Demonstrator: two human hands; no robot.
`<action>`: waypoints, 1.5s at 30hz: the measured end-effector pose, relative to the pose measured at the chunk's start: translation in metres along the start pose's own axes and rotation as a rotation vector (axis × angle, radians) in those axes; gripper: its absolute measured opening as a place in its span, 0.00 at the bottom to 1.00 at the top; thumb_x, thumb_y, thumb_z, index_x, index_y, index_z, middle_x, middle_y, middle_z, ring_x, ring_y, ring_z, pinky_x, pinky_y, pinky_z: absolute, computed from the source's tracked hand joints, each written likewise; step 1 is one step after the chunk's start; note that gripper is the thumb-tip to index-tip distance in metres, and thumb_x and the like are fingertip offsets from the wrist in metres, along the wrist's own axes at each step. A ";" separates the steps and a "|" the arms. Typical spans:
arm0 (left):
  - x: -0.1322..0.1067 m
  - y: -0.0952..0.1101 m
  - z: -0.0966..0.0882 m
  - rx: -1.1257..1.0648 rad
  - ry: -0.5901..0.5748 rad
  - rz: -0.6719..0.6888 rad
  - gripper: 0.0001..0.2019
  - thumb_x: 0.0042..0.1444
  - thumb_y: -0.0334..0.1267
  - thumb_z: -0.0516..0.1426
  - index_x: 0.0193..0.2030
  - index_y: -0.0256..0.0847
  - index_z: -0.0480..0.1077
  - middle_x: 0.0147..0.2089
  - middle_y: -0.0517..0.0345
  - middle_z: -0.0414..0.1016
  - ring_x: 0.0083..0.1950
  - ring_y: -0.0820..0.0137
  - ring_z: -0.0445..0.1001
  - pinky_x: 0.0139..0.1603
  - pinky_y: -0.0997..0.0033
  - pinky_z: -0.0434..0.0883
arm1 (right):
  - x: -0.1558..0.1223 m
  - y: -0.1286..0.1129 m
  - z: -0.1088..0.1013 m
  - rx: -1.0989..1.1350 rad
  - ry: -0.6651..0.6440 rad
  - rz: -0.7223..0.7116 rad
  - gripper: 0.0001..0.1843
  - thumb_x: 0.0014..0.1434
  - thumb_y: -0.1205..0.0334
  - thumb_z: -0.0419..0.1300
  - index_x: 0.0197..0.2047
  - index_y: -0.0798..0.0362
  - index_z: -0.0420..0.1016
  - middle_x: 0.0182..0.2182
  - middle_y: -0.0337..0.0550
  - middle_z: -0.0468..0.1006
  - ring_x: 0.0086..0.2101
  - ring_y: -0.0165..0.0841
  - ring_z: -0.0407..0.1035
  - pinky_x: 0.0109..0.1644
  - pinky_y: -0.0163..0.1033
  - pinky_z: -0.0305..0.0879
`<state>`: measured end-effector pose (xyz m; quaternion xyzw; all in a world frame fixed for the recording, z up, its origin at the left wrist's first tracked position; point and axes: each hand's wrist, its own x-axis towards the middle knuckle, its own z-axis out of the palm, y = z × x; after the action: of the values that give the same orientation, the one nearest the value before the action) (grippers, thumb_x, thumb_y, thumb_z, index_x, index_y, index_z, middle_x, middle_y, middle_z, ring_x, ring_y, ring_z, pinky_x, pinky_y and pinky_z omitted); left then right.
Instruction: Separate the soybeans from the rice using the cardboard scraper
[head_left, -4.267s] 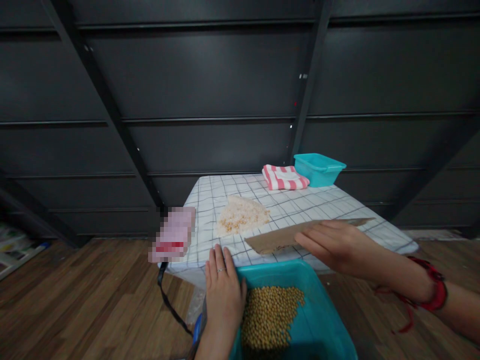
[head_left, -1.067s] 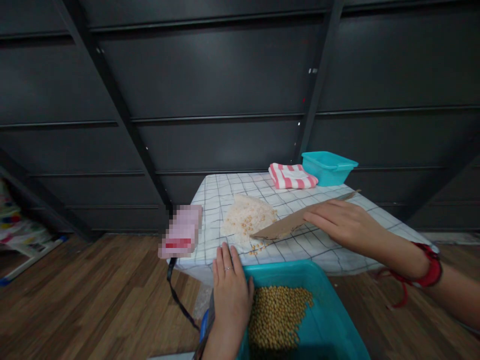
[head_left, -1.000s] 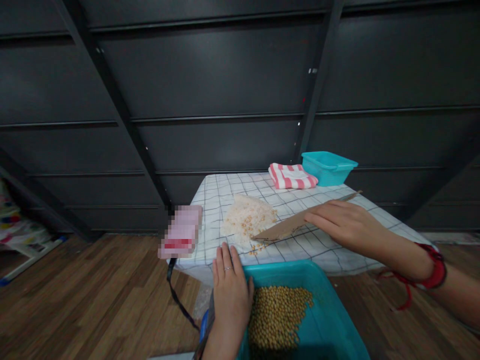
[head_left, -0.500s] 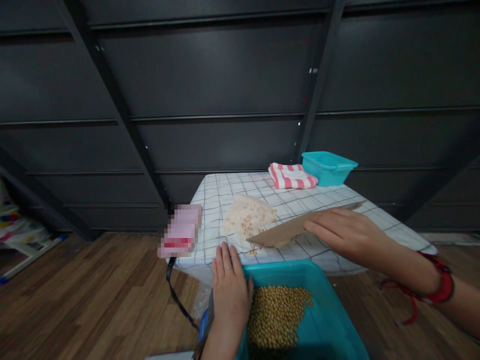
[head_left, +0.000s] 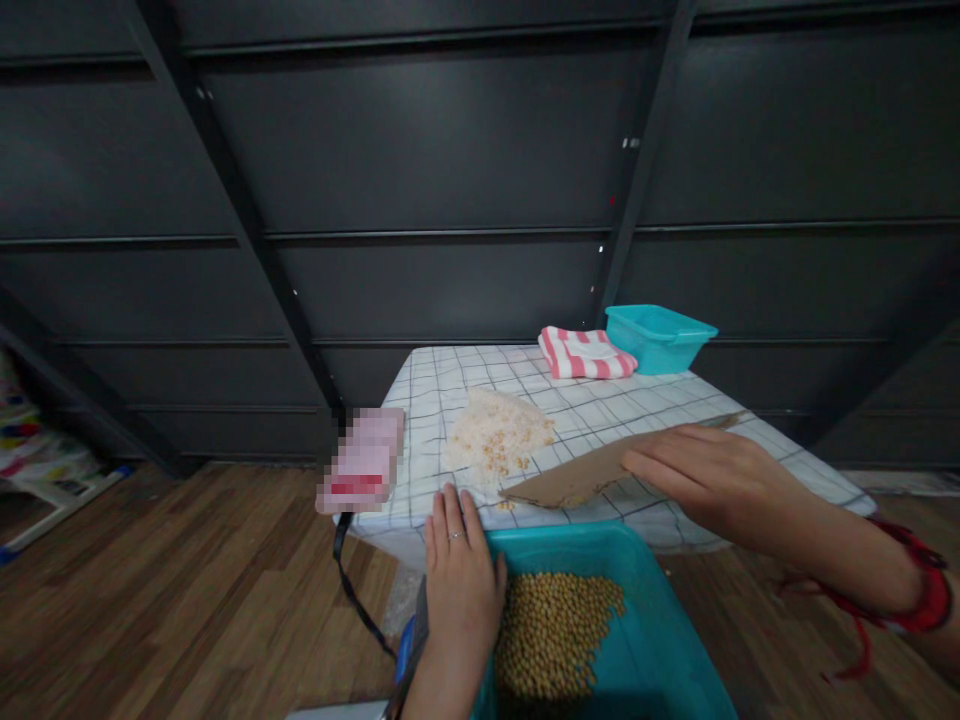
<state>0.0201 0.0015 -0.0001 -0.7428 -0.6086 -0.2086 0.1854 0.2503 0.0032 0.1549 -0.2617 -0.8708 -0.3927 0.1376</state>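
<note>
Tilting slightly, the brown cardboard (head_left: 574, 482) looks thin, perhaps frayed.

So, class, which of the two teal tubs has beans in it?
The near teal tub, with the left hand on its rim, holds the beans; the far teal tub stands beside the striped cloth.

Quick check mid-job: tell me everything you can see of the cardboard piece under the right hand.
The cardboard strip is a long, thin, plain brown piece, flat and unprinted. It slants across the near part of the checked tablecloth, its left end low beside the pile of pale grains and beans, its narrow right end farther back. The right hand holds its right half, fingers on top, thumb hidden. A few loose beans lie by its left end.
</note>
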 end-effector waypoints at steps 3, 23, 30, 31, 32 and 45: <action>0.000 0.000 0.000 0.012 0.005 -0.008 0.28 0.47 0.32 0.51 0.55 0.21 0.57 0.59 0.29 0.58 0.60 0.46 0.56 0.55 0.49 0.62 | 0.000 0.002 -0.002 -0.033 0.032 -0.003 0.15 0.56 0.79 0.42 0.35 0.57 0.67 0.25 0.44 0.74 0.25 0.31 0.66 0.29 0.36 0.61; -0.001 0.001 0.000 0.001 0.016 -0.008 0.27 0.47 0.31 0.51 0.55 0.19 0.57 0.59 0.27 0.58 0.60 0.46 0.56 0.55 0.48 0.62 | -0.010 0.002 -0.008 0.070 -0.093 0.017 0.17 0.52 0.81 0.41 0.33 0.54 0.66 0.25 0.42 0.74 0.23 0.30 0.65 0.27 0.35 0.60; -0.001 -0.001 0.002 0.001 0.029 -0.020 0.27 0.47 0.31 0.50 0.55 0.20 0.58 0.59 0.28 0.58 0.60 0.46 0.57 0.54 0.48 0.62 | -0.023 0.007 -0.011 0.055 -0.082 0.023 0.18 0.51 0.81 0.42 0.37 0.55 0.66 0.26 0.42 0.74 0.25 0.31 0.66 0.30 0.35 0.61; -0.001 -0.001 0.002 0.004 0.028 -0.017 0.27 0.47 0.31 0.50 0.55 0.20 0.58 0.59 0.28 0.58 0.59 0.46 0.57 0.54 0.49 0.63 | -0.024 0.007 -0.011 0.042 -0.082 0.025 0.19 0.51 0.81 0.42 0.38 0.55 0.66 0.26 0.42 0.74 0.25 0.31 0.66 0.31 0.36 0.61; -0.001 -0.001 0.002 0.007 0.025 -0.014 0.27 0.47 0.31 0.50 0.55 0.20 0.58 0.59 0.28 0.58 0.59 0.46 0.57 0.54 0.49 0.63 | -0.024 0.007 -0.010 0.025 -0.081 0.028 0.19 0.51 0.82 0.42 0.38 0.55 0.66 0.27 0.42 0.74 0.26 0.31 0.66 0.31 0.36 0.61; -0.001 0.000 0.001 -0.039 -0.030 -0.040 0.27 0.49 0.30 0.49 0.57 0.19 0.55 0.60 0.27 0.55 0.62 0.47 0.53 0.57 0.47 0.59 | -0.016 0.003 -0.008 0.017 -0.122 0.031 0.20 0.49 0.83 0.44 0.36 0.55 0.69 0.27 0.44 0.75 0.25 0.31 0.66 0.28 0.36 0.64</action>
<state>0.0203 0.0011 -0.0021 -0.7369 -0.6220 -0.2127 0.1575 0.2650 -0.0065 0.1546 -0.2974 -0.8768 -0.3663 0.0929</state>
